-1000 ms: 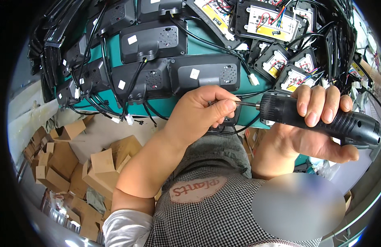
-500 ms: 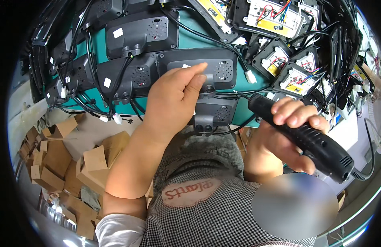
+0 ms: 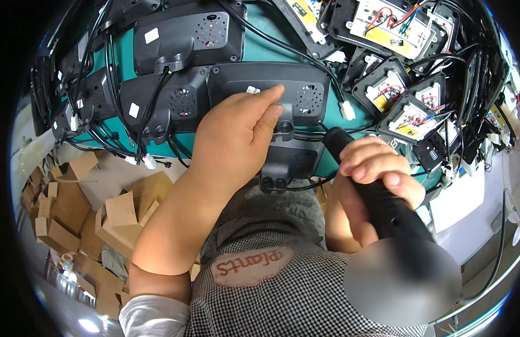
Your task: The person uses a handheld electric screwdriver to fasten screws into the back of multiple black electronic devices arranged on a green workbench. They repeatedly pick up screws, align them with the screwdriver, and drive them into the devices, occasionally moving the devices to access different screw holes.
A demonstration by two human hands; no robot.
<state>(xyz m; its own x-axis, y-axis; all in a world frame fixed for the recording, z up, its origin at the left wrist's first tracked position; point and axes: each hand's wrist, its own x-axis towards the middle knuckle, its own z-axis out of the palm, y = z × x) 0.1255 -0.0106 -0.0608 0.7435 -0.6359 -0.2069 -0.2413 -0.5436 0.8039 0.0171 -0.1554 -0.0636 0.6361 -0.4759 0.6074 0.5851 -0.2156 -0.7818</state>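
Note:
My right hand is wrapped round a black electric screwdriver. Its bit points up and left, with the tip near the lower right corner of a black plastic housing; I cannot tell whether they touch. Over the left part of that housing lies my left hand, closed, thumb and index finger near together. Whatever those fingers hold, if anything, is hidden. Below, another black housing with a two-holed mount sits at the near table edge, partly under my left hand.
More black housings with cables stand left and behind on the green mat. Opened units with exposed wiring crowd the right. A white connector lies by the middle housing. Cardboard boxes stand at lower left.
My right hand has brought the screwdriver left, turned it steeper, and moved its tip toward the middle housing's corner. My left hand keeps its closed pose on the housing. The whole view has shifted slightly.

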